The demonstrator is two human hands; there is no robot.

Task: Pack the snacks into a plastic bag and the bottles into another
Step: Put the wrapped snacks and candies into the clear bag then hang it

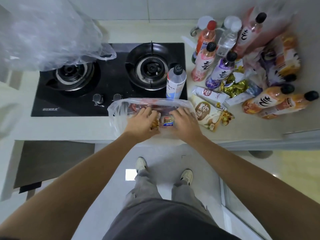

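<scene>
Two hands are down at a clear plastic bag (119, 108) that lies at the counter's near edge, just in front of the hob. Left hand (141, 121) lies on or in the bag's mouth, fingers loosely curved over small gold-wrapped snacks; whether it grips them or only presses, I cannot tell. Right hand (184, 121) rests flat on the film, fingers fairly straight and spread, holding nothing that shows. Between the hands sits a small blue-and-red packet (168, 121), inside the bag.

Step in hand, as I judge it: settling snacks into the bag. Done well, one hand keeps the mouth wide while the other pushes packets toward the closed end, so nothing slides off the counter edge.

Just right of the right hand lies a white pouch with coconut print (205, 112), flat, glossy, pillow-shaped. Beyond it, crinkled gold foil wrappers (233, 87) and a slim white sachet (210, 93), still unpacked. Further right and ahead stand and lie the bottles (219, 73): smooth plastic, black or red caps, coloured labels. One clear bottle (175, 82) stands just ahead of the right hand, on the hob's corner.

Far ahead-left of the left hand, a second thin bag (52, 37), crumpled, translucent, limp, drapes over a burner.
</scene>
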